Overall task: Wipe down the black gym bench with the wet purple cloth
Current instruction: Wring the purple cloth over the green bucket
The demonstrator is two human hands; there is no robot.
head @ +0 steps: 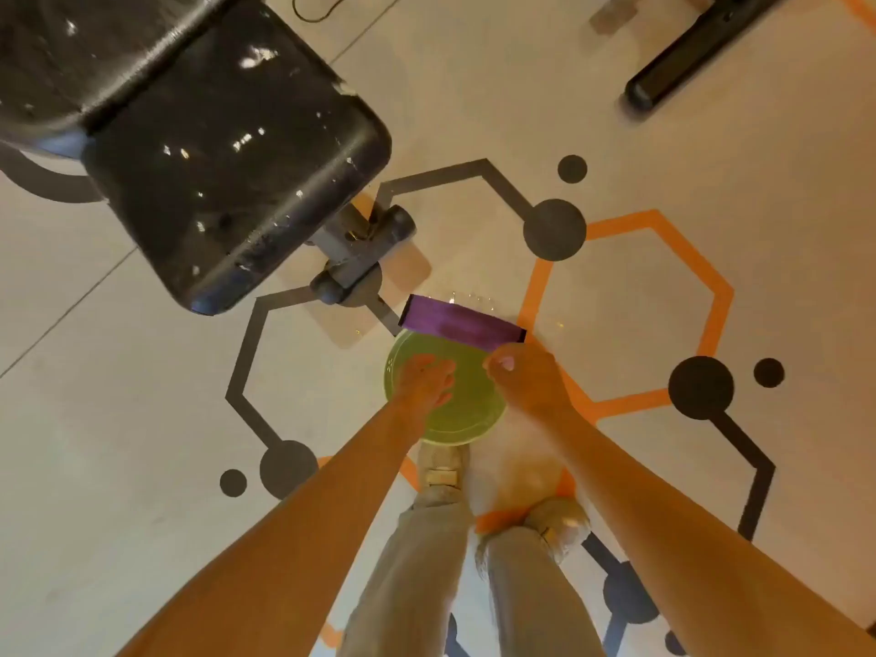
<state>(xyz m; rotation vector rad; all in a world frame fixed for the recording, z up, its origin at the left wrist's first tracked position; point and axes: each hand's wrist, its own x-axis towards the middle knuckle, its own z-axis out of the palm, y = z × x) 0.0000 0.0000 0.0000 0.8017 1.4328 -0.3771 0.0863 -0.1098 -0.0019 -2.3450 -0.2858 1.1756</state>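
Observation:
The black gym bench (227, 149) fills the upper left, its padding scuffed and flecked with white. A folded purple cloth (462, 322) lies across the far rim of a round green basin (467, 419) on the floor in front of my feet. My right hand (524, 377) is at the cloth's right end with its fingers curled and the thumb against the cloth's near edge, pinching it. Over the left half of the basin, my left hand (426, 381) hovers with its fingers loosely spread and holds nothing.
The bench's grey metal foot (360, 258) stands just left of the basin. A black equipment leg (673, 64) lies at the top right. The pale floor carries grey and orange hexagon markings. My shoes (441, 471) are right behind the basin.

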